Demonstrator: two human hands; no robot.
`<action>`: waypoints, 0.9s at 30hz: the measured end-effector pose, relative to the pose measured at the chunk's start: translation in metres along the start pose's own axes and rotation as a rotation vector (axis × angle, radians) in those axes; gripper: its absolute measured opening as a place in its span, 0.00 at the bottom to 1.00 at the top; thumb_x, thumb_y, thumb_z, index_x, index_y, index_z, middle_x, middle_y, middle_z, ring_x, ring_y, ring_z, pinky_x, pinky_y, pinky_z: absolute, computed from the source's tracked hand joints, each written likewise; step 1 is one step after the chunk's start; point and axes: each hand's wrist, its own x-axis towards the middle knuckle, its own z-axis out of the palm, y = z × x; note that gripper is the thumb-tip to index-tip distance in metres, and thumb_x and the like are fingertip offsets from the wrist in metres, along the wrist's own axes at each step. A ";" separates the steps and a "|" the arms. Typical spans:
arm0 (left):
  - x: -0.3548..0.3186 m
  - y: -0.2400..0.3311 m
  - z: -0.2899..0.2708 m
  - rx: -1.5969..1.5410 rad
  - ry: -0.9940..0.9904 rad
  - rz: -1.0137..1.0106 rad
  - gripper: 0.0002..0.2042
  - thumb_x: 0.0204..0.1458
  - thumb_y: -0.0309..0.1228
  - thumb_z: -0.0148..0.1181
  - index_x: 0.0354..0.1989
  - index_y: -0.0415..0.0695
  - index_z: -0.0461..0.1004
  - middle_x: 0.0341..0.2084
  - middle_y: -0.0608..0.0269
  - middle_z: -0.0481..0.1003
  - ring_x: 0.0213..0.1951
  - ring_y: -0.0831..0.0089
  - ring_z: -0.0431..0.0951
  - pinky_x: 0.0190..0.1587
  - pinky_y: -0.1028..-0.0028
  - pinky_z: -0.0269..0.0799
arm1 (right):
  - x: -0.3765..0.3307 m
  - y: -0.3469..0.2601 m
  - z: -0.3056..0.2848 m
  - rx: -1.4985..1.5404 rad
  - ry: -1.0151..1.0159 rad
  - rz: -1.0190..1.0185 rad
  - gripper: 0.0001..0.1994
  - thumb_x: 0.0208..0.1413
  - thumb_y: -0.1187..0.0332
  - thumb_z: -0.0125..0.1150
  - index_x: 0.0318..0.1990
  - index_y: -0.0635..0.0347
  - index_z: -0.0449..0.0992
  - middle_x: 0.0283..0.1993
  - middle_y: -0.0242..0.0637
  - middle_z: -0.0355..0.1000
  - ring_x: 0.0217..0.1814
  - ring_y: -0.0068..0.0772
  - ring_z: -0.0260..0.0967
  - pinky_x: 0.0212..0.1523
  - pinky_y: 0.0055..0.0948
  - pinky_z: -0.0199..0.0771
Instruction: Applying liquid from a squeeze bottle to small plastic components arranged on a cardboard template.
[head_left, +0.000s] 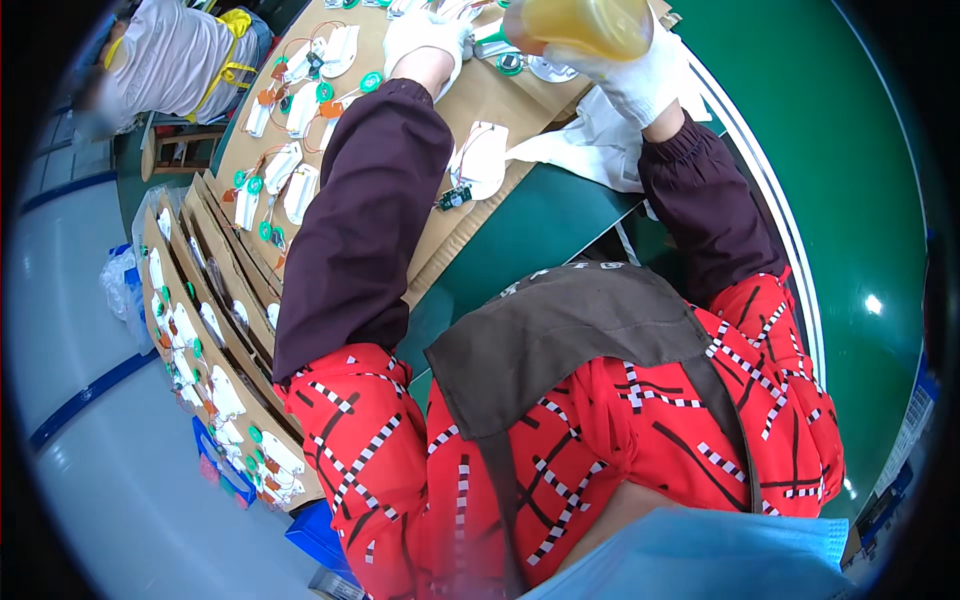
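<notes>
My right hand (640, 85), in a white glove, is closed around a bottle of amber liquid (585, 25). The bottle lies tilted over the far end of the cardboard sheet (520, 115), above white parts with green-rimmed discs (510, 64). My left hand (425, 45), also gloved, rests among the white parts to the left of the bottle; its fingertips are mostly hidden. Nearer to me, a white rounded part (481, 160) lies on the cardboard with a small green circuit board (454, 197) at its edge.
Several wired white assemblies (285, 165) cover the cardboard's left side. Upright cardboard sheets (215, 270) stand left of the table, beside more assemblies. A white cloth (590, 148) hangs over the green table edge near my right wrist. Another person (180, 60) is at the upper left.
</notes>
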 end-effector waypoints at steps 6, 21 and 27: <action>-0.039 0.052 0.004 0.427 -0.082 0.132 0.20 0.60 0.49 0.47 0.51 0.53 0.75 0.45 0.53 0.76 0.45 0.62 0.76 0.47 0.66 0.70 | -0.001 0.008 -0.014 -0.059 0.008 -0.074 0.40 0.37 0.73 0.80 0.61 0.62 0.65 0.56 0.38 0.71 0.57 0.33 0.69 0.58 0.34 0.70; -0.056 0.068 0.000 0.216 -0.113 0.040 0.22 0.58 0.48 0.52 0.54 0.46 0.72 0.47 0.52 0.76 0.44 0.59 0.77 0.47 0.65 0.70 | 0.015 -0.019 -0.010 0.007 0.120 -0.064 0.28 0.37 0.79 0.76 0.50 0.62 0.72 0.46 0.36 0.76 0.46 0.30 0.74 0.47 0.29 0.76; -0.050 0.051 0.008 0.056 -0.013 0.088 0.24 0.58 0.47 0.54 0.57 0.43 0.69 0.52 0.50 0.72 0.51 0.58 0.73 0.52 0.66 0.68 | 0.016 -0.012 -0.008 -0.002 0.098 -0.090 0.32 0.35 0.78 0.79 0.52 0.62 0.70 0.47 0.36 0.75 0.47 0.30 0.74 0.49 0.30 0.76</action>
